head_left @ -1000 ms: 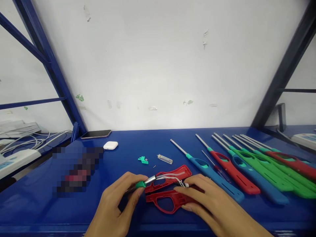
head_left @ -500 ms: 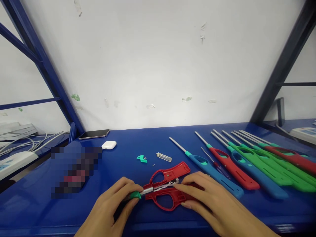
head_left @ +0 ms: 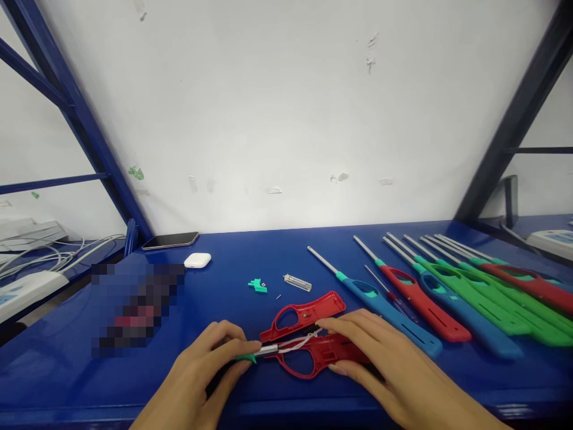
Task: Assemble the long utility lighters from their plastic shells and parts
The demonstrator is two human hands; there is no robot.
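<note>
In my left hand (head_left: 215, 361) the fingers close on a metal lighter tube (head_left: 268, 350) with a green collar. White wires (head_left: 298, 342) run out of the tube's end over the red handle half (head_left: 324, 355). My right hand (head_left: 367, 349) grips the far end of that half between thumb and fingers, its index fingertip at the end of the wires. The other red handle half (head_left: 304, 313) lies just beyond, open side up. Farther back are a green trigger piece (head_left: 258, 286), a clear fuel tank (head_left: 297, 283) and a tiny metal pin (head_left: 278, 296).
Several long lighters in blue, red and green lie at the right, such as a blue lighter (head_left: 380, 304). A screwdriver (head_left: 396, 301) lies between two of them. At the back left are a phone (head_left: 170, 240) and a white earbud case (head_left: 197, 260).
The wires have shifted toward the near handle half. The far half now lies slightly apart from the tube. My right index finger has moved up with the wire end.
</note>
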